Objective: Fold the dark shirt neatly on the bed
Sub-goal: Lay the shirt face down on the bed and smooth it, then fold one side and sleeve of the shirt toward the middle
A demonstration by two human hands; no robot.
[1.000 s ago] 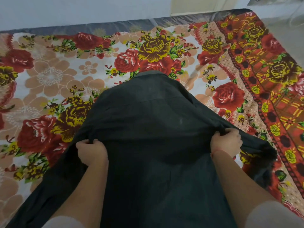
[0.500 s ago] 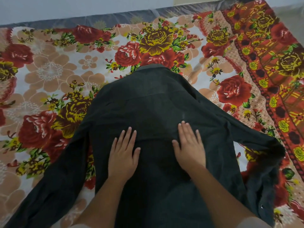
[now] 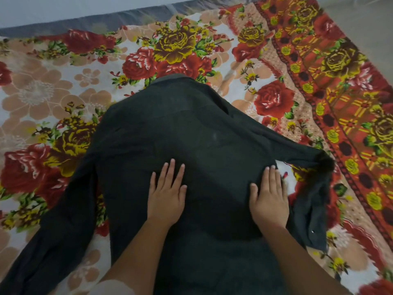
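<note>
The dark shirt (image 3: 170,133) lies spread back-up on the bed (image 3: 53,86), collar (image 3: 170,78) at the far end, over a floral bedsheet (image 3: 265,60). The left hand (image 3: 167,193) presses flat on the middle of the shirt, fingers together. The right hand (image 3: 269,196) lies flat near the shirt's right edge. One sleeve (image 3: 53,231) runs out to the left; the other sleeve (image 3: 308,173) bends back on the right.

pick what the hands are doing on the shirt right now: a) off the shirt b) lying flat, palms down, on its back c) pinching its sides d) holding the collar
b: the left hand and right hand lie open, fingers spread, flat on the shirt, gripping nothing.
</note>
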